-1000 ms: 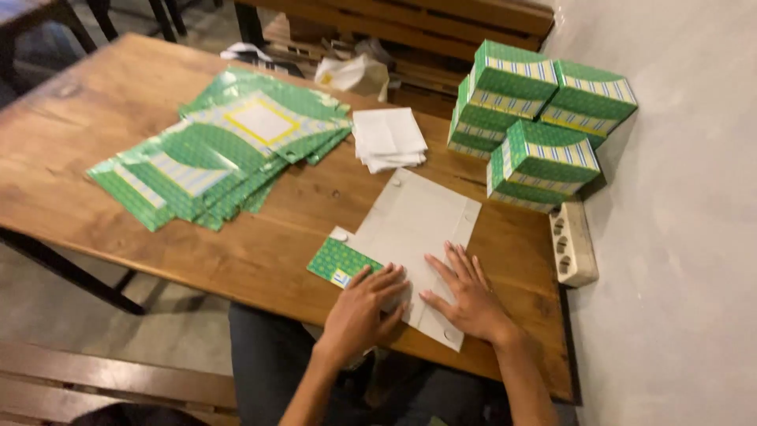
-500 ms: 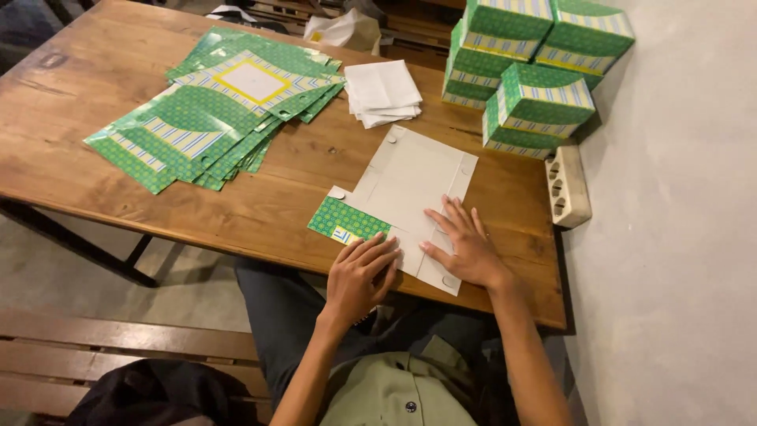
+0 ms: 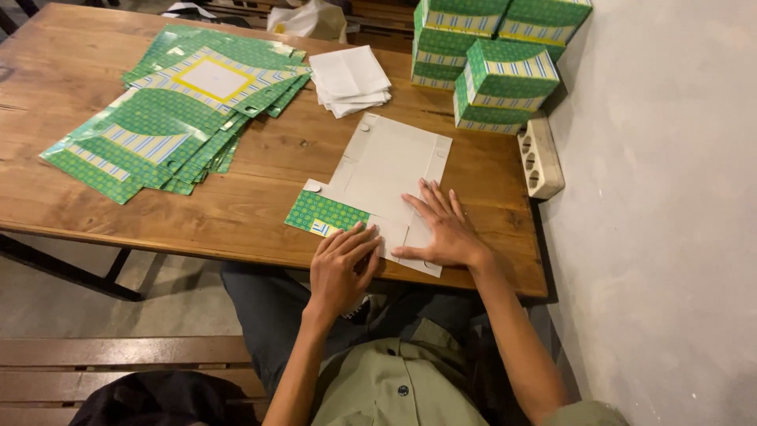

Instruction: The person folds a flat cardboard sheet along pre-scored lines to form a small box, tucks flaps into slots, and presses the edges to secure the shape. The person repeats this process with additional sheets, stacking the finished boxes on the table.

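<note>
A flat, unfolded cardboard box blank (image 3: 390, 170) lies white side up near the front edge of the wooden table (image 3: 260, 209). One flap (image 3: 325, 213) is folded over and shows its green patterned side. My left hand (image 3: 341, 264) rests with its fingertips on the near edge of the blank, next to that green flap. Flat on the blank's near right part lies my right hand (image 3: 441, 225), fingers spread, pressing the card down.
A fanned pile of flat green box blanks (image 3: 181, 110) covers the table's left half. A small stack of white paper (image 3: 348, 79) lies behind the blank. Several assembled green boxes (image 3: 493, 59) stand at the back right by the wall, next to a white power strip (image 3: 540, 158). A wooden bench (image 3: 118, 375) is below left.
The view has tilted down and closer. Both hands stay on the blank's near edge; the left hand has shifted slightly toward the green flap.
</note>
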